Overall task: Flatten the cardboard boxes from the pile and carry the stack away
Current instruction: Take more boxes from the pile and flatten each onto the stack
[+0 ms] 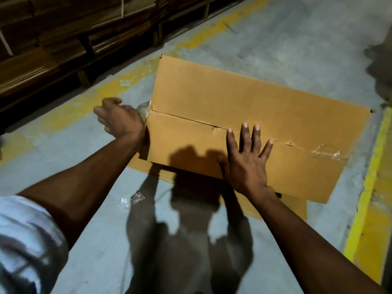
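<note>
The box [244, 115] lies on the floor [297, 49] atop flattened cardboard [297, 209]. Right hand [247, 160] presses flat, fingers spread; left hand [119, 119] pinches tape [145, 109] at its left end. The tape may tear short, leaving the seam stuck.

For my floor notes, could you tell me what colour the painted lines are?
Yellow, worn in places; the floor lines show in the head view.
</note>
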`<state>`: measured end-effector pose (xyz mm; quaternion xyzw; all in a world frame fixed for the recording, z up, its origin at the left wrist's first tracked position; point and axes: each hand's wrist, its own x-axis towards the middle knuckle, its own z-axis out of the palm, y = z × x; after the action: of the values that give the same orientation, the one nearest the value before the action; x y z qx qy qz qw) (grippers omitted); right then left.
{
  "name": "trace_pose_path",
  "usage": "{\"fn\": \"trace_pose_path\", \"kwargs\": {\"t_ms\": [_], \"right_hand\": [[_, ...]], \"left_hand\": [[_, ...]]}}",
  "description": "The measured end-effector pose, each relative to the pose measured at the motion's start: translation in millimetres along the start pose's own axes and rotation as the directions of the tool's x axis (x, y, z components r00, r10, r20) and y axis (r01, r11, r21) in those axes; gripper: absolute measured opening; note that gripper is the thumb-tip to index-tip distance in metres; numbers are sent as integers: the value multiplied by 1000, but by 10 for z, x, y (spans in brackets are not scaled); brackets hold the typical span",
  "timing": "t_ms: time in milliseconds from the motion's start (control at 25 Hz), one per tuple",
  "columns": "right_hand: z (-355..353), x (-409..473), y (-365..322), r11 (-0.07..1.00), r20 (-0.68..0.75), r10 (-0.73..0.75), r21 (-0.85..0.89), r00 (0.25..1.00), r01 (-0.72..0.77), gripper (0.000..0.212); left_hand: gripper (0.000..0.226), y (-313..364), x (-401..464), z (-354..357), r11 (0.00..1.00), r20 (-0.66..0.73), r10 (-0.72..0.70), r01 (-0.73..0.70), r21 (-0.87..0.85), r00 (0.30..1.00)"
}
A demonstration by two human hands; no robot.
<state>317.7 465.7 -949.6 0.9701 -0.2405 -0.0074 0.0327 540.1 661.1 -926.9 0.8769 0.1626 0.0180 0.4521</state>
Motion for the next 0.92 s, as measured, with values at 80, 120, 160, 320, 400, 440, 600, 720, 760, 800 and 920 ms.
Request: {"fn": "trace_pose_path", "kwargs": {"t_ms": [80, 120, 160, 320, 400, 440, 600, 720, 760, 800, 920], "right_hand": [[-28, 40, -4, 1000, 15, -24, 10, 1000, 24, 79], [-37, 61, -6, 999, 4, -35, 15, 999, 35, 79], [-44, 78, -11, 999, -3, -49, 16, 999, 49, 79], [-126, 105, 44, 993, -50, -75, 87, 996, 80, 78], [-170, 96, 152, 988, -80, -104, 105, 991, 112, 77], [-186, 81, 247, 988, -125, -108, 97, 986, 120, 76], [-175, -84, 800, 986, -215, 141, 122, 966, -117, 61], [-125, -241, 1039, 977, -155, 199, 105, 968, -184, 64], [-107, -271, 1058, 980, -152, 187, 102, 971, -172, 64], [-92, -292, 1061, 981, -159, 176, 104, 972, -161, 62], [-99, -281, 1050, 957, -243, 251, 206, 937, -203, 47]], "left_hand": [[25, 79, -250, 75, 912, -53, 405, -400, 92, 913], [23, 116, -450, 145, 764, 41, 641, -643, 62, 766], [23, 173, -695, 220, 594, 144, 798, -804, -26, 585], [46, 59, -1178, 530, 161, 445, 890, -981, -110, 96], [57, 25, -1187, 640, 34, 515, 855, -998, 46, 53], [61, 23, -1170, 657, -25, 552, 833, -995, 97, 33], [73, 12, -1088, 653, -80, 626, 776, -974, 210, 71], [72, 128, -1326, 724, -64, 586, 800, -952, 299, 130], [73, 200, -1444, 795, -99, 582, 810, -961, 258, 72], [74, 271, -1563, 880, -155, 589, 808, -969, 193, -12], [87, 363, -1770, 1088, -239, 662, 741, -966, 100, -114]]}}
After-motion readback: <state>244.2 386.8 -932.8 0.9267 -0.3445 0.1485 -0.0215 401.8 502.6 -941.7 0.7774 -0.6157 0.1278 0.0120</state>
